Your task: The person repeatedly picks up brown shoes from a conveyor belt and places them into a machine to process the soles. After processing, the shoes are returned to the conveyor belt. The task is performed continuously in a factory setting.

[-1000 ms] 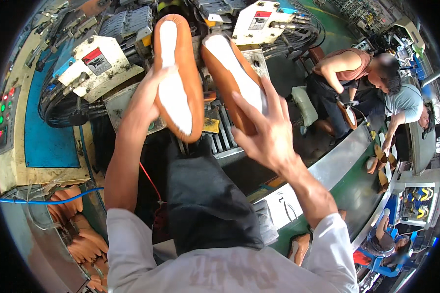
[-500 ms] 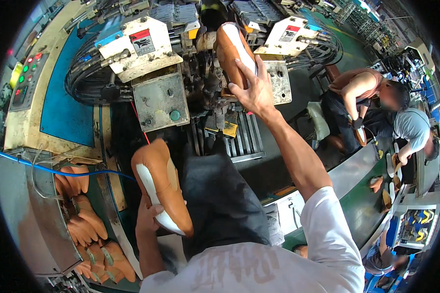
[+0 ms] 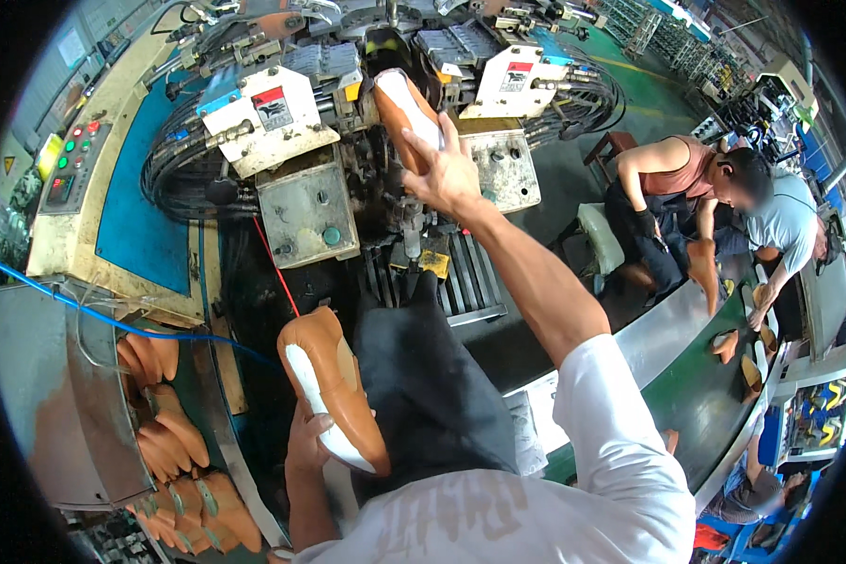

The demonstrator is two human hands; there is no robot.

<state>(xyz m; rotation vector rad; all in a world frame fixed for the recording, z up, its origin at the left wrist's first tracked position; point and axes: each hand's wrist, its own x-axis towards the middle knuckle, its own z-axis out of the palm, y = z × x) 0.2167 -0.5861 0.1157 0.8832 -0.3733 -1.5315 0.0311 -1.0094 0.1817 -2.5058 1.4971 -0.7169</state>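
Note:
My left hand (image 3: 312, 440) grips a tan leather shoe upper (image 3: 334, 376) with a white sole side, held over my dark-trousered lap. The thumb lies on the white side; the other fingers are mostly hidden behind the upper. Ahead, my right arm reaches out to the machine. There my right hand (image 3: 445, 177) holds a second tan shoe upper (image 3: 395, 120), its white underside facing up, with fingers on the white face and thumb at the near end. This upper sits in the middle of the lasting machine (image 3: 307, 209), between its two side heads; what lies beneath it is hidden.
A control panel (image 3: 73, 160) with coloured buttons is at the left. Below it, several tan uppers (image 3: 174, 437) lie on a rack, and a blue hose (image 3: 94, 305) crosses nearby. At the right, a seated co-worker (image 3: 672, 193) handles a brown shoe beside a green-topped bench (image 3: 663, 404).
My right hand and its upper have shifted left, toward the machine's middle. The left-hand upper stays over my lap. My view has shifted, and the co-worker's shoe has turned.

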